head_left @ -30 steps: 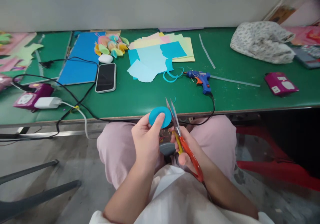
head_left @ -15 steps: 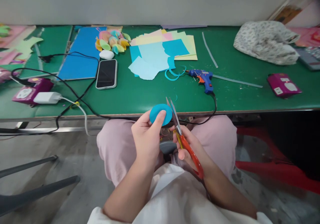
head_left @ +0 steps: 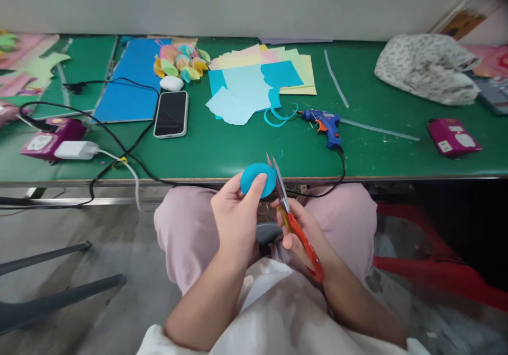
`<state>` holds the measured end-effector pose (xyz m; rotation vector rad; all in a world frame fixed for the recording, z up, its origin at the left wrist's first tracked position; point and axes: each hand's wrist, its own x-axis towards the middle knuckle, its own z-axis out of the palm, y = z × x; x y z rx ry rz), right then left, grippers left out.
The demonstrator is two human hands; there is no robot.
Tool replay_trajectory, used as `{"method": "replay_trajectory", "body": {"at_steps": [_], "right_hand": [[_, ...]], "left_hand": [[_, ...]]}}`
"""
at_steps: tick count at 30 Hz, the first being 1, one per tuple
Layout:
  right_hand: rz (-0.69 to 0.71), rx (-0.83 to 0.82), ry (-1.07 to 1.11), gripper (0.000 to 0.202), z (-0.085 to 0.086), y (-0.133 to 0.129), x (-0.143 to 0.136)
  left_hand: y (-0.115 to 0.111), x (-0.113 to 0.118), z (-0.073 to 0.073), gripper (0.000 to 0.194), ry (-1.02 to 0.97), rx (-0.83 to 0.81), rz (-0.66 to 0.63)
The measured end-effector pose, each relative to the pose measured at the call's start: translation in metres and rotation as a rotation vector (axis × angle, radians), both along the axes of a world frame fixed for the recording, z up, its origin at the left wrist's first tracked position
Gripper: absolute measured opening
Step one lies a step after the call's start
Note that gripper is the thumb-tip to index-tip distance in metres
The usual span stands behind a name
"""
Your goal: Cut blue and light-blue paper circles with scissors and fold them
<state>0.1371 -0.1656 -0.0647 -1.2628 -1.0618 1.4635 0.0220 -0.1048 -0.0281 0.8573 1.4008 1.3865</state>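
My left hand point(head_left: 237, 212) pinches a round blue piece of paper point(head_left: 254, 177), the thumb lying across its face. In my right hand point(head_left: 304, 228) is a pair of scissors point(head_left: 299, 233) with orange handles, its blades pointing up and slightly parted at the paper's right edge. Both hands hang over my lap, just in front of the table edge. Curled blue paper strips point(head_left: 278, 119) lie on the table beyond, beside a stack of cut blue and pastel paper sheets point(head_left: 246, 96).
A blue glue gun point(head_left: 327, 125) with its cord lies on the green table point(head_left: 214, 154). Left are a phone point(head_left: 171, 114), a white oval case point(head_left: 172, 83), colourful paper petals point(head_left: 182, 63), cables and a purple power socket point(head_left: 50, 138). Right are another purple socket point(head_left: 454, 137) and a patterned cloth point(head_left: 424, 69).
The view has shifted very slightly, moving the table items a little. Both hands keep the same hold on the paper circle and the scissors.
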Motion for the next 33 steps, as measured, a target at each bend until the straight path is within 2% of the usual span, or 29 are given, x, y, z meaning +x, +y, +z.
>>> {"method": "replay_trajectory", "body": {"at_steps": [17, 21, 33], "right_hand": [[-0.030, -0.020, -0.017, 0.079, 0.004, 0.001, 0.003], [-0.029, -0.027, -0.052, 0.080, 0.007, 0.001, 0.004], [0.066, -0.016, -0.056, 0.085, 0.002, 0.002, 0.014]], "left_hand": [[0.001, -0.003, 0.004, 0.020, 0.034, -0.007, -0.048], [0.002, -0.004, 0.005, 0.019, 0.094, 0.002, -0.042], [0.007, -0.007, 0.006, 0.019, 0.098, 0.028, -0.067]]}}
